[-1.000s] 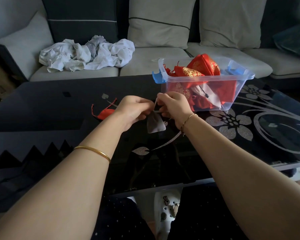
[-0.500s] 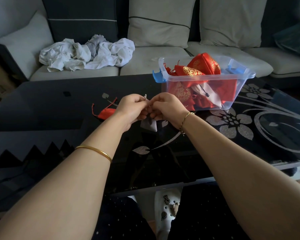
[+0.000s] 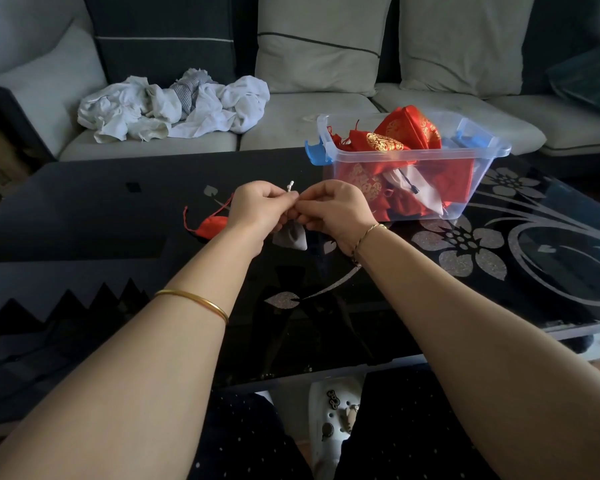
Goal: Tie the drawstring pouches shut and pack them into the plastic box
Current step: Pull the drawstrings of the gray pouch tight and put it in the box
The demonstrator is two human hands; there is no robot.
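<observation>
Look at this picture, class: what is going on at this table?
A person is tying a small grey pouch: the left hand and right hand pinch its cord over the black table. One red pouch lies loose on the table by the left hand. The plastic box holds several red pouches.

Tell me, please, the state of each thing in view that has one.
Grey pouch, gripped at its neck by both hands, cord end sticking up.
Left hand, pinching the grey pouch.
Right hand, pinching the grey pouch.
Red pouch, lying on the table, cords loose.
Plastic box, open, holding packed pouches.
</observation>
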